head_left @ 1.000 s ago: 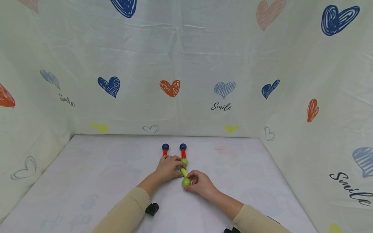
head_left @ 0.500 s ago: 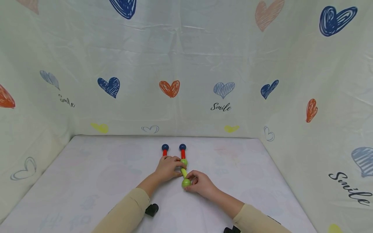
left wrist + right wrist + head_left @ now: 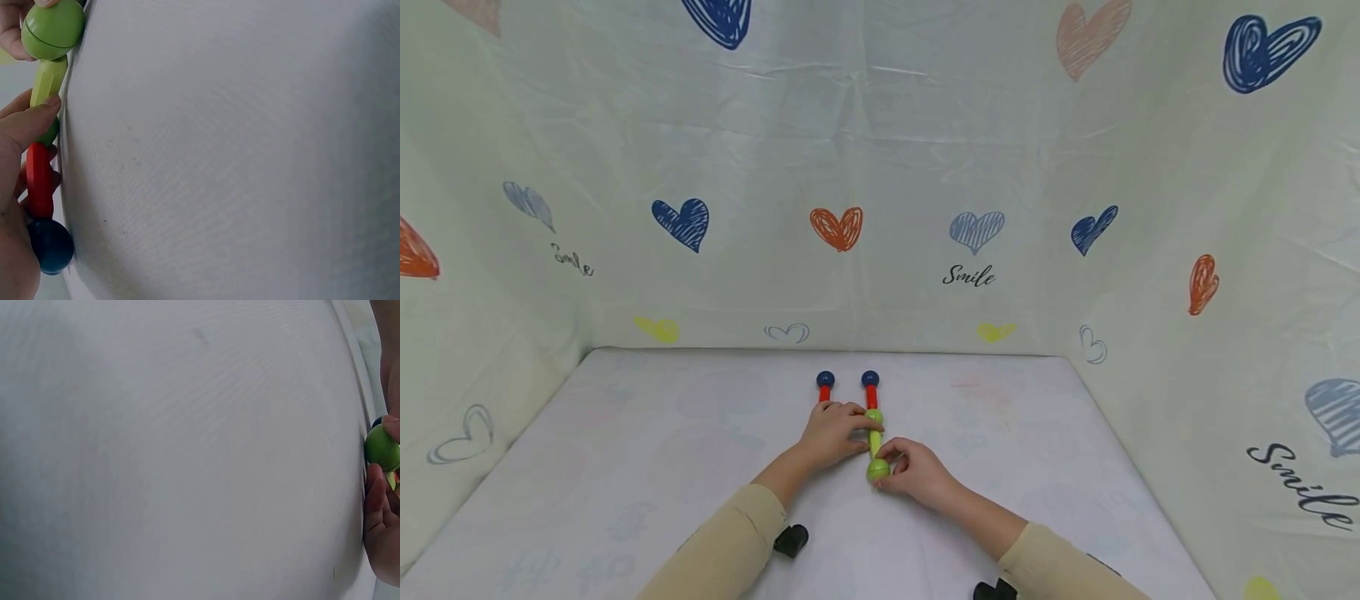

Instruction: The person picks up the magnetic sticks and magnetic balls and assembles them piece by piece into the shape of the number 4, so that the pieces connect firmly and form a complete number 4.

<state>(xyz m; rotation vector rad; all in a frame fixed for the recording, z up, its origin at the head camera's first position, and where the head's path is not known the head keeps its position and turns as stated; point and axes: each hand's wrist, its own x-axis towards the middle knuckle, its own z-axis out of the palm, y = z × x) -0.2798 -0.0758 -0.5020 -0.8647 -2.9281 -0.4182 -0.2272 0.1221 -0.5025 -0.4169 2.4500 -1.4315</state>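
Observation:
My left hand [image 3: 832,435] pinches a yellow-green rod [image 3: 875,443] between thumb and fingers, next to a green ball [image 3: 874,414]. A second green ball [image 3: 877,471] at the rod's near end is held by the thumb and fingers of my right hand [image 3: 922,477]. Beyond the upper green ball, a red rod [image 3: 871,397] leads to a dark blue ball [image 3: 870,379]. Another red rod [image 3: 824,392] with a blue ball [image 3: 825,379] runs beneath my left hand, its near end hidden. In the left wrist view, a red rod [image 3: 39,181] and blue ball [image 3: 51,247] lie beside the left palm.
A white-covered table [image 3: 700,450] lies under everything. Behind it hangs a pale curtain [image 3: 910,150] printed with hearts and "Smile". Black wrist devices show below the left forearm [image 3: 792,540] and near the right sleeve [image 3: 995,591].
The yellow-green rod has swung from a slant to nearly in line with the right red rod. The near green ball has shifted slightly left with my right fingers.

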